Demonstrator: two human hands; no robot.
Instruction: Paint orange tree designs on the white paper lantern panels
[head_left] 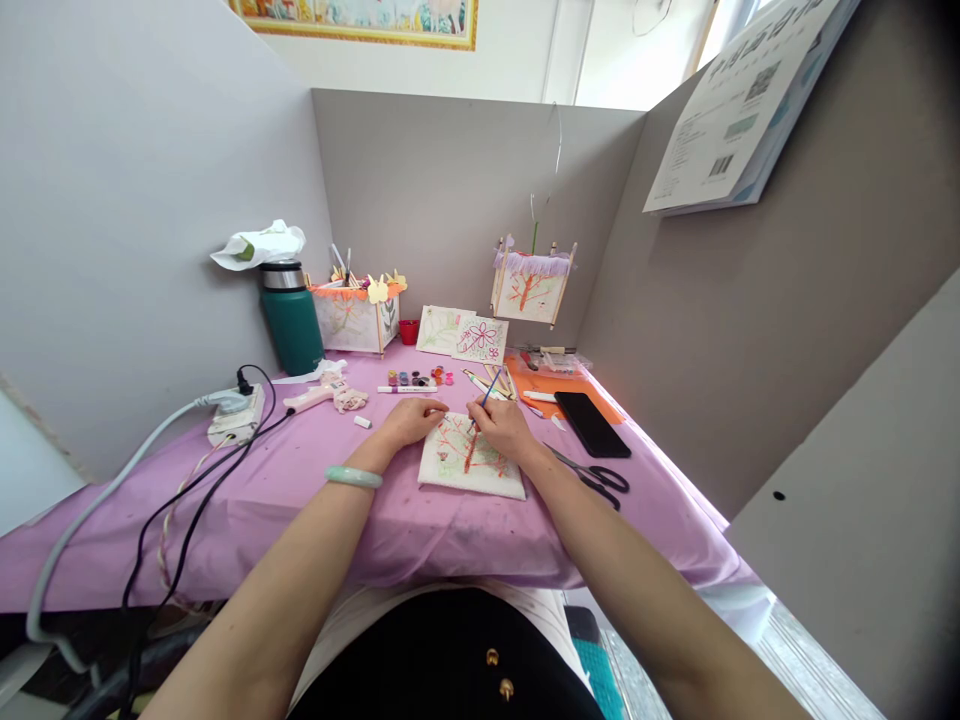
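Orange trunk and branches are on the white panel [471,477], flat on the desk [262,520]; lower strip bare. Right hand [502,430]: grip closed on thin blue tool [493,383]. Left hand [411,421] beside panel, grip unclear.

Grey partition walls [480,160] w/ gold-framed pic [360,22] above, pink-covered tbl [300,520].

My view is bright, with soft daylight coming from the pale window [739,22] at upper right and washing out the smooth white wall [622,50] beside it. Pale sheen lines the right edge of the pink-purple tablecloth [262,520]; the tall grey right-hand partition [697,340] is dimmer. Wide-angle distortion stretches my bare forearms [289,590], the far right edge darkens, and fine lines on the white square panel with an orange tree drawing [457,470] look soft.
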